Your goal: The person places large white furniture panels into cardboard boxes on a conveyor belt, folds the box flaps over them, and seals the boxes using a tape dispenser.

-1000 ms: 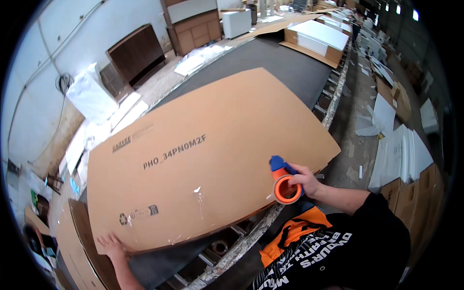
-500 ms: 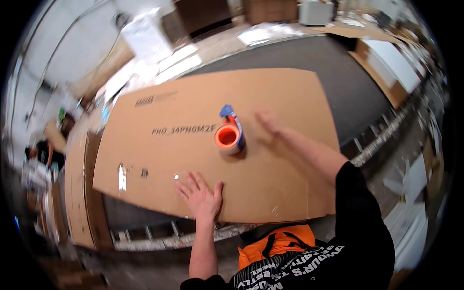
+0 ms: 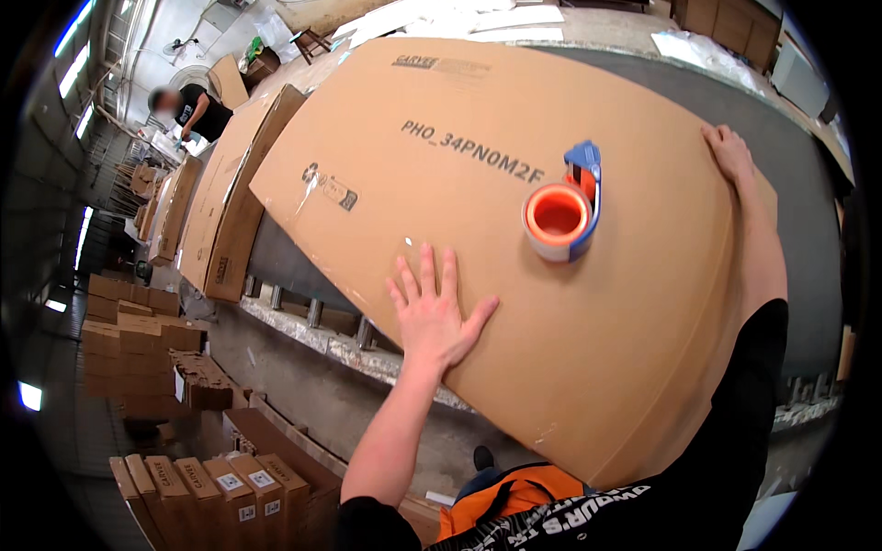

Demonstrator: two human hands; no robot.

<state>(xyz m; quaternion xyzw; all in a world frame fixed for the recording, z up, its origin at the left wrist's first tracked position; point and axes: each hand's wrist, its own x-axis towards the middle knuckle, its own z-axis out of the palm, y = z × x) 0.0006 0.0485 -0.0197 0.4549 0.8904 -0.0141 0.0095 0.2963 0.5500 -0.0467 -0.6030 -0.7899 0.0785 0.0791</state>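
Note:
A large flat cardboard box with dark print lies before me on a dark conveyor belt. My left hand rests flat on its top near the front edge, fingers spread and holding nothing. Farther off, my right hand lies over the box's right edge, its fingers reaching past the top, with nothing held in it. Between the hands, a tape gun with a blue body and an orange core sits on the box, untouched by either hand.
More boxes follow on the conveyor to the left, where another person stands. Below left, cartons are lined up on the floor, with stacked boxes behind them. White sheets lie beyond the belt.
My view has swung left. My right hand has gone from above the box to its right edge. My left hand stays flat on top, and the tape gun still sits on the box.

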